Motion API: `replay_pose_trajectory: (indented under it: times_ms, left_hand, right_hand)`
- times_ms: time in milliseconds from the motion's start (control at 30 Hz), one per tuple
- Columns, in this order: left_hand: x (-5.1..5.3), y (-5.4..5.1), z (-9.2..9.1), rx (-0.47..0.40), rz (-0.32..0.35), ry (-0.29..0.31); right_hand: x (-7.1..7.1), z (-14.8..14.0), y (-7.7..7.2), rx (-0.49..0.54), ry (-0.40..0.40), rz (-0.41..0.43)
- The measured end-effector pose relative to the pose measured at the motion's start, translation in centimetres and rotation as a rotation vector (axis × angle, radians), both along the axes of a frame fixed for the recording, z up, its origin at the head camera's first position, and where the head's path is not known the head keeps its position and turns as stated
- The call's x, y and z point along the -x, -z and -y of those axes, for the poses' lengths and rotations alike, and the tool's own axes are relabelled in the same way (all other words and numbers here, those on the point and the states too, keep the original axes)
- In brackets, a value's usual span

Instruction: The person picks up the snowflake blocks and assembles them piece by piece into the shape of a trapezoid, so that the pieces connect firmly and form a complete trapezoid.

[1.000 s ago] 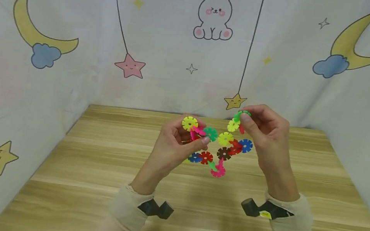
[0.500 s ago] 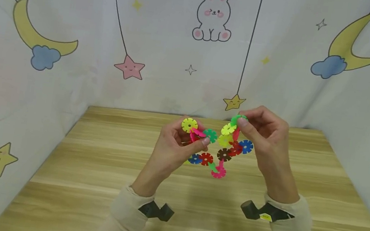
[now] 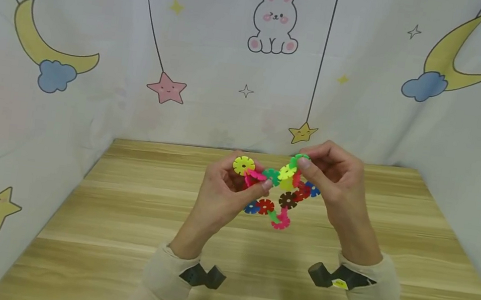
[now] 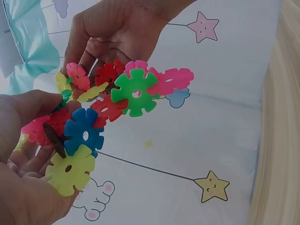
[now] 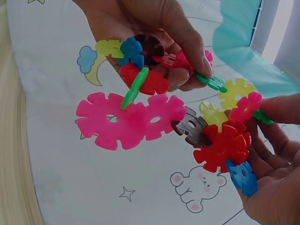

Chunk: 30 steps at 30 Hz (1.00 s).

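Observation:
A chain of notched plastic snowflake discs in several colours hangs between both hands above the table. My left hand (image 3: 228, 189) pinches the chain near a dark green disc (image 3: 271, 177), thumb in front. In my right hand (image 3: 338, 183), thumb and fingers pinch a bright green disc (image 3: 299, 161) at the other end, joined to a yellow disc (image 3: 286, 172). In the right wrist view that yellow disc (image 5: 236, 93) meets the edge of the dark green disc (image 5: 213, 83); whether their slots interlock I cannot tell. Between the hands sag a brown disc (image 3: 288, 200) and a pink disc (image 3: 281, 221).
Below the hands lies a wood-grain table (image 3: 119, 235). A white cloth backdrop (image 3: 215, 65) with printed moons, stars and a rabbit stands behind it and along both sides. Each wrist carries a black camera mount (image 3: 203, 276).
My right hand has moved left and slightly down, bringing the bright green and yellow discs up to the dark green one. The left hand stays almost in place.

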State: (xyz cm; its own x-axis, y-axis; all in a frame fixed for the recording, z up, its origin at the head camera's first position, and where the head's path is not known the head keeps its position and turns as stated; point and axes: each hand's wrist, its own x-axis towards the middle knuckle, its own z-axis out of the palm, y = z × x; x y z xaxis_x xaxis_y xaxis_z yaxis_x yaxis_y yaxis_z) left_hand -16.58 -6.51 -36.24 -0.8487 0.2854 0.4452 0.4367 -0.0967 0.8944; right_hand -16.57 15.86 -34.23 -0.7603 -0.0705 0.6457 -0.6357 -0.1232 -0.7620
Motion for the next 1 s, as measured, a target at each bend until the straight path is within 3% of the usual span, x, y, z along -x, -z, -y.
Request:
replay_pose_trajectory:
  times_ms: [333,1000]
  left_hand:
    - [-0.16,0.05,-0.20,-0.007,0.005,-0.049]
    - [-0.11,-0.08,0.02,-0.061,0.024,-0.045]
  right_hand:
    - [-0.16,-0.14,0.33,0.010,-0.005,0.001]
    - [-0.55,0.19,0.34,-0.017,0.004,-0.009]
